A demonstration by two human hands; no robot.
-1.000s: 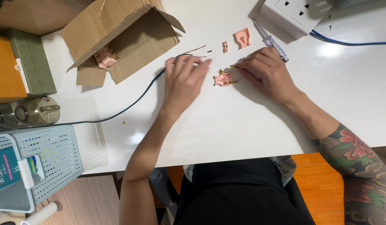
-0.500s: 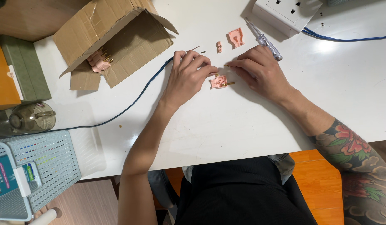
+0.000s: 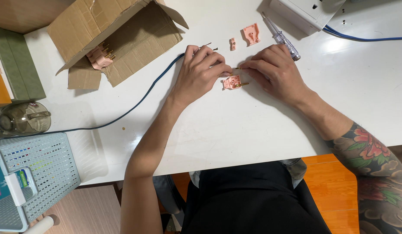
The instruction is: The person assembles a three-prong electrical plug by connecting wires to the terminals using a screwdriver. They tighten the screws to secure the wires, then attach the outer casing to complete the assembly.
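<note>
Barely visible — hands (image 3: 237, 71) pinch a tiny brass pin (image 3: 238, 68) above pink plug (image 3: 232, 82).

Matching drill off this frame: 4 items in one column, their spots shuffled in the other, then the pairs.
1. screwdriver
2. pink plug body
3. glass jar
4. spare pink plug

a. inside the cardboard box
b. table's left edge, above the mesh basket
c. between the left hand and the right hand
d. beside the white socket block

Pairs: 1-d, 2-c, 3-b, 4-a
</note>
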